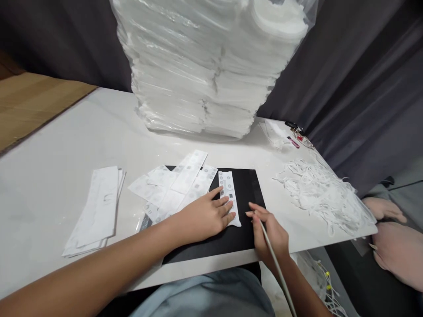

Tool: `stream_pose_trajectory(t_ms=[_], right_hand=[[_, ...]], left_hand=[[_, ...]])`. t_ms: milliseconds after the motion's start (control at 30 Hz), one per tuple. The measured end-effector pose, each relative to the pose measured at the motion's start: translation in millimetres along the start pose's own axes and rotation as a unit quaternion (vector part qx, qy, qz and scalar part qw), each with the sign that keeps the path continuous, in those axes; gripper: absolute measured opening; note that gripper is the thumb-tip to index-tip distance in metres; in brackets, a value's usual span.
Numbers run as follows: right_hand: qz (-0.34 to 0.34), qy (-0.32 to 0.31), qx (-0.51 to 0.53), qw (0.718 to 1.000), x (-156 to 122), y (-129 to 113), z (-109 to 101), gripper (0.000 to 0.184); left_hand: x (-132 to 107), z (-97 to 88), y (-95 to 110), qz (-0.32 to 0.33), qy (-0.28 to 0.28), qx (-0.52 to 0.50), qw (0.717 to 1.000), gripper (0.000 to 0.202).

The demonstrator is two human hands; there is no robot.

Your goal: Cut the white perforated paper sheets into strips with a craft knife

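Note:
My left hand point(206, 215) lies flat with fingers stretched out on a narrow white strip point(228, 190) printed with small round marks, pressing it on a black mat point(246, 187). My right hand point(271, 231) rests on the mat just right of the strip, fingers closed around a thin pen-like tool on a grey cable point(276, 264). Several more printed strips point(178, 182) lie fanned out to the left of the mat.
A tall plastic-wrapped bale of white material point(211, 66) stands at the back of the white table point(66, 145). A stack of white sheets point(97, 209) lies left. A heap of white elastic cords point(317, 191) lies right. Another person's hands point(393, 237) show at the right edge.

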State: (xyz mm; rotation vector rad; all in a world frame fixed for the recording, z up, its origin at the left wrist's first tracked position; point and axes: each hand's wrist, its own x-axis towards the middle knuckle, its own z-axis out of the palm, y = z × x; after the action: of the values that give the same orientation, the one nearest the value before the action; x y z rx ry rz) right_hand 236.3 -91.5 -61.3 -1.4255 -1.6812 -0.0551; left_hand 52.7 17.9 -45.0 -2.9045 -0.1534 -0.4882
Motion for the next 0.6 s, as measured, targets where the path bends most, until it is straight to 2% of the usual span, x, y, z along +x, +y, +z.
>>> stream_pose_trajectory(t_ms=[100,167,233,433,600], right_hand=[[0.072,-0.014,0.009,0.997,2.4,0.7,-5.3,0.011],[0.084,-0.045,0.026,0.995,5.3,-0.3,-8.1,0.01],[0.077,-0.058,0.046,0.994,8.1,-1.4,-9.5,0.009],[0.088,-0.083,0.081,0.989,10.4,-1.4,-11.2,0.008],[0.153,-0.122,0.166,0.967,26.7,2.3,-20.5,0.008]], left_hand=[[-1.5,-8.9,-4.4,-0.001,-0.023,-0.057,0.998,0.033],[-2.6,-15.0,-8.2,0.001,-0.042,-0.099,0.994,0.052],[-3.2,-19.2,-11.1,0.004,-0.054,-0.125,0.991,0.062],[-1.0,-22.0,-16.1,-0.002,-0.059,-0.156,0.986,0.055],[0.7,-20.6,-19.0,-0.077,-0.048,-0.146,0.985,0.047]])
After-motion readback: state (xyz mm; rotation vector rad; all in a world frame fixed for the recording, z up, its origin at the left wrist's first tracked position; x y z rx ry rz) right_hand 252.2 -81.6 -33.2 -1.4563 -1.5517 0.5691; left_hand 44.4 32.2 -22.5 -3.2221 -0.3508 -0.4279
